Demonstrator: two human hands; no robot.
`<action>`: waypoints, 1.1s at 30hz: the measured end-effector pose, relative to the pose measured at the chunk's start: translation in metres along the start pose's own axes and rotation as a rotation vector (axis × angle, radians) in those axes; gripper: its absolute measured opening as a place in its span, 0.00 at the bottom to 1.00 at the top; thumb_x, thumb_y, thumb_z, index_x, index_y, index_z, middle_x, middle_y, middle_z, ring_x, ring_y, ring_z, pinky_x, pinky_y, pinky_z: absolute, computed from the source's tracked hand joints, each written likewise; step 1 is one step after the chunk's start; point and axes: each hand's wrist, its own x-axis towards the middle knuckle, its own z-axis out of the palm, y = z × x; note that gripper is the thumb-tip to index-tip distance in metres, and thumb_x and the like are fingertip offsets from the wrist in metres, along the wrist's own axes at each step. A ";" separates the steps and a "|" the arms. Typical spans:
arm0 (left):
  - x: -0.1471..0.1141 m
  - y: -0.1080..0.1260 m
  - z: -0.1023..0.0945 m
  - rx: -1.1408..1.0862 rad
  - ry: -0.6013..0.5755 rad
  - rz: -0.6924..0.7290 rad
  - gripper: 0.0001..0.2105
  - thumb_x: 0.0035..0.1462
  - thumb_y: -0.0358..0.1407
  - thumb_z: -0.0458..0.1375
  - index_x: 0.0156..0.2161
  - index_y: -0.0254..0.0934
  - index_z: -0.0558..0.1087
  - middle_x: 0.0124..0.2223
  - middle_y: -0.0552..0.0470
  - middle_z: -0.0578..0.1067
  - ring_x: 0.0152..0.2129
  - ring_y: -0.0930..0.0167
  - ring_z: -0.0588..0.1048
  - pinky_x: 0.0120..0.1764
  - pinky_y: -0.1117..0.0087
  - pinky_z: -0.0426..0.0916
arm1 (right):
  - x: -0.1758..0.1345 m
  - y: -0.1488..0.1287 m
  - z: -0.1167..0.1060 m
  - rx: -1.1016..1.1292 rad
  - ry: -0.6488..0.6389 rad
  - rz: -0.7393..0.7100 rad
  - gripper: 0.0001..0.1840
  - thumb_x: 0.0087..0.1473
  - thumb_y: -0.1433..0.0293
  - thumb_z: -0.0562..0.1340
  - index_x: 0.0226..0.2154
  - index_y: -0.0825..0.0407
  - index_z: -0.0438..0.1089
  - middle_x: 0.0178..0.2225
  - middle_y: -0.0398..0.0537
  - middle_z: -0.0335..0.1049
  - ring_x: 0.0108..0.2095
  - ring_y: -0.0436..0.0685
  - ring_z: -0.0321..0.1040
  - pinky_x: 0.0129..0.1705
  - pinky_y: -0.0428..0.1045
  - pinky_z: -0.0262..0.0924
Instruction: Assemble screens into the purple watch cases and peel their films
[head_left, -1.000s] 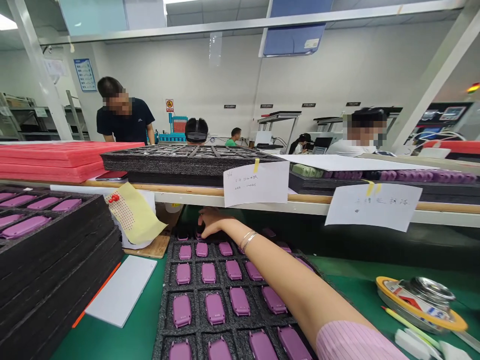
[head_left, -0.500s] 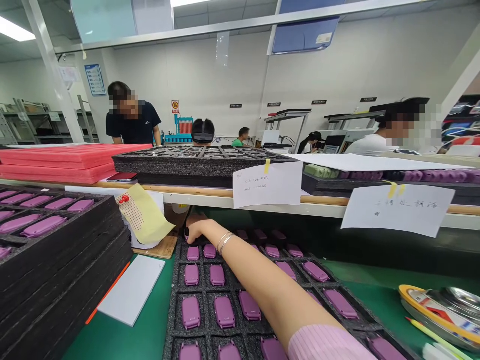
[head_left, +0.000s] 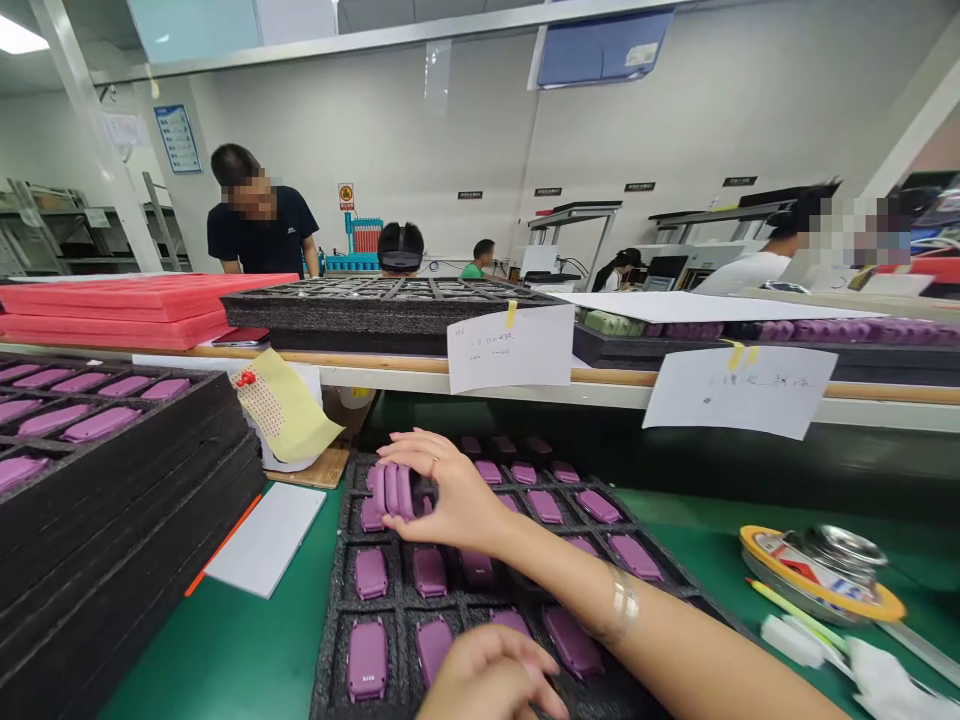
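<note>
My right hand (head_left: 442, 495) reaches in from the right over a black foam tray (head_left: 330, 610). Its thumb and fingers pinch a small row of purple watch cases (head_left: 395, 490), held on edge side by side above the tray's far left corner. Low in the view is my left hand (head_left: 491, 675), partly cut off by the bottom edge. Its fingers are bent and apart over the near cells, and I see nothing in them. More purple watch cases (head_left: 367, 660) lie singly in the tray's cells; my forearm and hands cover some.
Stacked black foam trays (head_left: 172, 520) with purple cases stand at left, beside a white pad (head_left: 266, 540). A shelf edge (head_left: 397, 372) with paper notes crosses behind the tray. A round tin (head_left: 817, 575) and a pencil (head_left: 795, 610) lie at right. Co-workers are beyond the shelf.
My right hand has lifted from the tray's far left corner and now shows several purple watch cases in its grip. My left hand has come into view at the bottom. The camera view has shifted slightly.
</note>
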 end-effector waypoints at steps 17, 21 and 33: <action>-0.031 0.003 0.025 0.039 -0.025 0.129 0.28 0.53 0.58 0.62 0.47 0.35 0.76 0.40 0.45 0.79 0.37 0.64 0.76 0.45 0.62 0.70 | -0.169 -0.061 -0.051 0.392 0.199 0.187 0.45 0.49 0.68 0.74 0.65 0.43 0.55 0.55 0.51 0.73 0.53 0.59 0.74 0.54 0.53 0.72; -0.030 0.001 0.026 0.103 -0.071 0.126 0.25 0.54 0.58 0.61 0.43 0.36 0.76 0.32 0.53 0.73 0.29 0.72 0.70 0.37 0.69 0.67 | -0.176 -0.063 -0.051 0.386 0.214 0.180 0.44 0.47 0.69 0.75 0.63 0.42 0.59 0.54 0.49 0.74 0.51 0.57 0.75 0.56 0.51 0.70; -0.028 0.002 0.028 0.276 -0.092 0.180 0.24 0.60 0.57 0.56 0.32 0.35 0.71 0.29 0.54 0.66 0.26 0.74 0.62 0.31 0.73 0.59 | -0.181 -0.066 -0.049 0.477 0.233 0.221 0.47 0.48 0.71 0.74 0.65 0.43 0.55 0.54 0.51 0.74 0.52 0.59 0.74 0.51 0.49 0.74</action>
